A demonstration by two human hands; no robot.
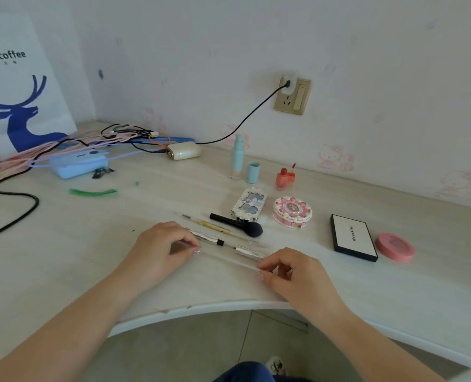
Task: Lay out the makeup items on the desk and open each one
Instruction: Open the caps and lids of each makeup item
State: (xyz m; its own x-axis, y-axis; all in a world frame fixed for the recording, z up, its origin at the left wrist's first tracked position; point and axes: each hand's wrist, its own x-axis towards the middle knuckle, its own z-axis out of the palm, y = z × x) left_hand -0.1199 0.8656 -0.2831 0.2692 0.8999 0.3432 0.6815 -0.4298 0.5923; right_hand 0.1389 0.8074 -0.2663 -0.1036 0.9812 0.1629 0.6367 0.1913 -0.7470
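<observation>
My left hand [164,245] and my right hand [286,268] each pinch one end of a thin clear tube [226,257] lying on the desk [63,244]. Just behind the tube lies a silver pen [205,238] with its silver cap [249,251] pulled off beside its tip. Farther back are a thin yellow pencil [209,224] and a black brush [237,223]. A blue-patterned palette [249,206], a round pink compact [292,212], a black-edged white palette [352,237] and a flat pink case [394,246] lie shut. An uncapped mint bottle [237,158] stands by its cap [253,172]. A red lip gloss [284,177] stands open.
Tangled cables [104,139], a blue power bank [77,165] and a cream device [183,150] crowd the back left by a white paper bag [16,86]. A thick black cord [16,202] loops on the left. A green wrapper scrap [92,192] lies mid-desk. The desk's front edge [201,308] curves inward.
</observation>
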